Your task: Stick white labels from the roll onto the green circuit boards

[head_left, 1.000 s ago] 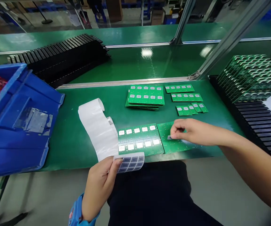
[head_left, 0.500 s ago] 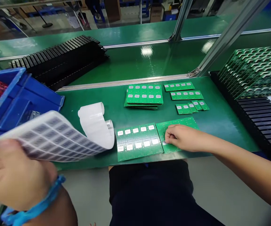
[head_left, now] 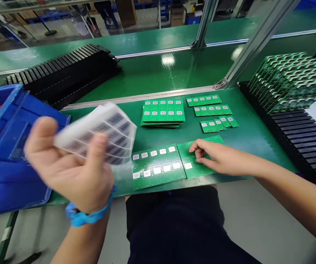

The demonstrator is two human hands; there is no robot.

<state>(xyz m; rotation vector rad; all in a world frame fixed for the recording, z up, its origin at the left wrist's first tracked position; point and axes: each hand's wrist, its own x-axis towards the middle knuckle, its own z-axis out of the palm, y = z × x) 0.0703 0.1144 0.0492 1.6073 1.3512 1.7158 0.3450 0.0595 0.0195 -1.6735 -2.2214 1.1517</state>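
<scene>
My left hand (head_left: 67, 165) grips a curved sheet of grey-printed labels (head_left: 103, 134) above the bench's left part, and the hand is blurred by motion. My right hand (head_left: 218, 157) rests with curled fingertips on a green circuit board (head_left: 199, 161). A small white label (head_left: 188, 165) lies on that board just left of my fingers. Beside it sits a second green board (head_left: 158, 167) with two rows of white labels. The white label roll is hidden or gone from view.
Stacks of labelled green boards (head_left: 163, 112) lie on the green bench beyond my hands. A blue plastic bin (head_left: 9, 154) stands at the left edge. Black slotted racks (head_left: 64, 75) lie behind it, and another rack (head_left: 297, 135) with stacked boards stands at right.
My left hand has swung in from the far left, carrying the label sheet, now more tightly curved. My right fingers have lifted off the white label, which now shows on the board.
</scene>
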